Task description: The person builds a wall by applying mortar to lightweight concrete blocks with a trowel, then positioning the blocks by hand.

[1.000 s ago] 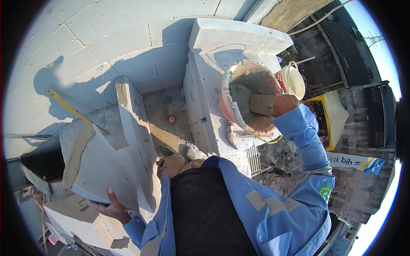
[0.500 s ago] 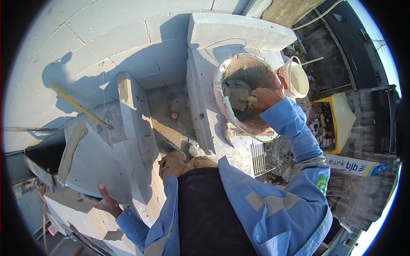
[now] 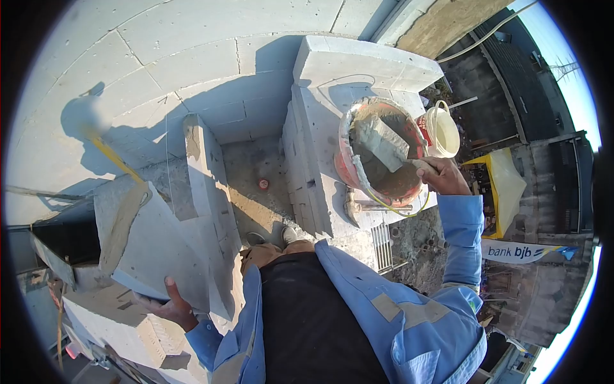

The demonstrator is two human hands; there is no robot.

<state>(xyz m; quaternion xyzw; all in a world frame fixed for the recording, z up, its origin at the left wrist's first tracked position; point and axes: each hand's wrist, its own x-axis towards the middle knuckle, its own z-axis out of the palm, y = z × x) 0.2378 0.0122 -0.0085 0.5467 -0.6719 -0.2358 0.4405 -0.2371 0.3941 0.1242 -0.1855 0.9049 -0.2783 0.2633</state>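
In the head view the right hand [image 3: 446,177] has its grip closed on the handle of a trowel [image 3: 384,144] — its blade, loaded with grey mortar, is over the red bucket [image 3: 348,169], which stands on a stack of white blocks [image 3: 358,61]. The left hand [image 3: 171,307] supports a large white block [image 3: 163,246] from below, fingers curled on its lower edge — mortar covers one side face.
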